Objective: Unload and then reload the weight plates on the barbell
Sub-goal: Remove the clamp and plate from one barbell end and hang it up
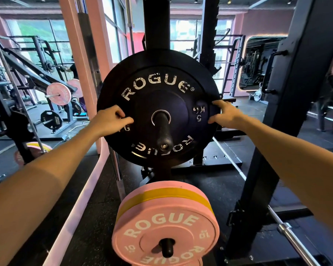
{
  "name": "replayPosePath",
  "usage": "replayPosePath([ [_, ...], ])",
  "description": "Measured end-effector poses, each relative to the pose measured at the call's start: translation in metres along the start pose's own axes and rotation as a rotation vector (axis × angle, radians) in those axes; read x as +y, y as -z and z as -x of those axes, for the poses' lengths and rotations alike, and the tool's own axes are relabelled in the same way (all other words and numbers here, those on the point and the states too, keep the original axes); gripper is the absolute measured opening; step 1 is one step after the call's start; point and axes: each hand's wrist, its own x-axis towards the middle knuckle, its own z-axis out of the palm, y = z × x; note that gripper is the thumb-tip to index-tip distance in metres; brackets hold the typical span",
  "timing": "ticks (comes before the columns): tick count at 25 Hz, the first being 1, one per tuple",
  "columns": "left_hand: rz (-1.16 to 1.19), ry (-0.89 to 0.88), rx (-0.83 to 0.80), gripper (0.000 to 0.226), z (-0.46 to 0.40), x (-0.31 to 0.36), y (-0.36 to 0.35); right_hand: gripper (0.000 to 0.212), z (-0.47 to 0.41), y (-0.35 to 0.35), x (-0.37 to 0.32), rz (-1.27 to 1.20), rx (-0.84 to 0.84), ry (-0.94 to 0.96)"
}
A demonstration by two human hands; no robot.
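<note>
A black ROGUE weight plate [158, 89] marked 5 kg hangs on a black storage peg [162, 131] of the rack, facing me at the centre. My left hand [109, 120] grips its left edge, fingers curled over the rim. My right hand [224, 113] grips its right edge the same way. Below it, pink ROGUE plates [165, 229] marked 10, with a yellow plate [161, 196] between them, sit on a lower peg. A steel barbell [288, 233] runs diagonally across the rack at the lower right.
Black rack uprights [273, 104] stand to the right and behind the plate. A pink pillar [79, 54] rises at left. Other machines with pink plates [59, 94] and black plates [51, 119] fill the left background. The floor is black rubber.
</note>
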Motion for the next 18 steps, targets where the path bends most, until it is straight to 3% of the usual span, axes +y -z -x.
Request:
replayPosePath([
  [3, 0.083, -0.165, -0.008, 0.048, 0.007, 0.030, 0.008, 0.071, 0.021, 0.020, -0.006, 0.086, -0.016, 0.071],
  [6, 0.084, -0.281, -0.035, 0.052, 0.012, 0.061, 0.013, 0.082, 0.045, 0.050, -0.008, 0.112, -0.023, 0.083],
  [8, 0.101, -0.355, -0.041, 0.051, 0.016, 0.088, 0.009, 0.078, 0.064, 0.076, -0.002, 0.137, -0.014, 0.067],
  [12, 0.131, -0.493, -0.123, 0.055, 0.031, 0.155, -0.013, 0.066, 0.108, 0.133, 0.033, 0.227, 0.063, 0.029],
  [16, 0.152, -0.607, -0.203, 0.082, 0.057, 0.226, -0.041, 0.060, 0.159, 0.190, 0.078, 0.301, 0.155, -0.080],
  [18, 0.169, -0.670, -0.252, 0.074, 0.073, 0.270, -0.058, 0.060, 0.191, 0.223, 0.107, 0.348, 0.185, -0.137],
])
